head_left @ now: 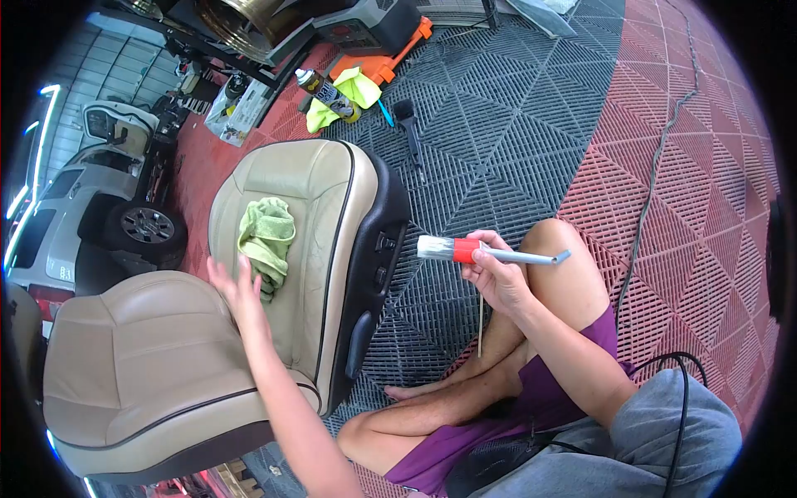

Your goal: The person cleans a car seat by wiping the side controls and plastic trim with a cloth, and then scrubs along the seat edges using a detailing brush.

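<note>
A beige leather car seat (320,191) with black piping lies on the floor in front of my crossed legs. My left hand (239,290) is over the seat where its two cushions meet, fingers stretched out and holding nothing. Just beyond those fingers, a crumpled green cloth (267,236) rests on the leather. In my right hand (496,278) is a detailing brush (465,250) with pale bristles, a red collar and a grey handle. Its bristles point left, toward the seat's black side trim (374,266), and are apart from it.
Beyond the seat are a spray can (328,95), yellow-green cloths (359,86) and a black brush (408,133) on the floor tiles. A grey and orange case (378,37) stands behind them. A vehicle (91,207) is at the left. A cable (656,158) runs along the right.
</note>
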### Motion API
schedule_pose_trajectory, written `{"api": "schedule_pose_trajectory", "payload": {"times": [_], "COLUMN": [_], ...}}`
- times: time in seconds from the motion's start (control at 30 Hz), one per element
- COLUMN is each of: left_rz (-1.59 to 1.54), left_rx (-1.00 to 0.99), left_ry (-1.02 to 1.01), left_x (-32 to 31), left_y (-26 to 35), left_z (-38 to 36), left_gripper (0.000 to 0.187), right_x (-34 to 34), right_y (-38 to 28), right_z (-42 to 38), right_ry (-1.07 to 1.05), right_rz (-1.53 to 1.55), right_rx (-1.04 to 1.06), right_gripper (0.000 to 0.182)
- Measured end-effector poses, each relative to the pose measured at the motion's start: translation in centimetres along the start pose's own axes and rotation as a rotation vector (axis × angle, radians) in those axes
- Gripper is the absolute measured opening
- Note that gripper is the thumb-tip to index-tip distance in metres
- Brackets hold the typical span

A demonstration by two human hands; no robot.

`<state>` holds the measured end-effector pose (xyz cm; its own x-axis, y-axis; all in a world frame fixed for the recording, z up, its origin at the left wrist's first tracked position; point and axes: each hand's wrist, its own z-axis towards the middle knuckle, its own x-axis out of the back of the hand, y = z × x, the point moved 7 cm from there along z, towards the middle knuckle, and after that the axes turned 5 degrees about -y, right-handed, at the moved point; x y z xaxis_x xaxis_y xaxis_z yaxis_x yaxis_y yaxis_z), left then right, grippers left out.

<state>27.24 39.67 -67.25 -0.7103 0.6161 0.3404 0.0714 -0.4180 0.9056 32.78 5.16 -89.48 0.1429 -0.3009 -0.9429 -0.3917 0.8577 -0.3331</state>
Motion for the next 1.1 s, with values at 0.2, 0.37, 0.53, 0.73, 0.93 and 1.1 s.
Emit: {"api": "schedule_pose_trajectory", "payload": {"times": [0.2, 0.37, 0.53, 0.73, 0.93, 1.1], "left_rz": [0.136, 0.625, 0.633, 0.569, 0.549, 0.575], "left_rx": [-0.309, -0.063, 0.005, 0.023, 0.008, 0.015], "left_ry": [-0.268, -0.284, -0.075, 0.016, 0.021, 0.034], "left_x": [4.6, 8.6, 10.8, 11.2, 11.3, 11.0], "left_y": [0.4, -3.2, -8.7, -9.5, -9.6, -10.0], "left_z": [-15.8, -26.2, -33.2, -32.8, -33.1, -32.7], "left_gripper": [0.033, 0.016, 0.01, 0.009, 0.008, 0.008], "right_x": [-4.8, -6.4, -8.3, -10.1, -8.3, -9.0], "right_y": [0.7, 2.2, 10.6, 15.5, 7.9, 9.9], "right_z": [-0.8, 3.9, 1.3, -5.6, 3.3, 2.1], "right_ry": [0.037, 0.07, -0.006, -0.432, -0.197, -0.147], "right_rz": [-0.36, -0.401, -0.532, -0.83, -0.582, -0.354], "right_rx": [0.146, 0.358, 0.355, 0.251, 0.364, 0.317], "right_gripper": [0.031, 0.029, 0.034, 0.037, 0.026, 0.029]}}
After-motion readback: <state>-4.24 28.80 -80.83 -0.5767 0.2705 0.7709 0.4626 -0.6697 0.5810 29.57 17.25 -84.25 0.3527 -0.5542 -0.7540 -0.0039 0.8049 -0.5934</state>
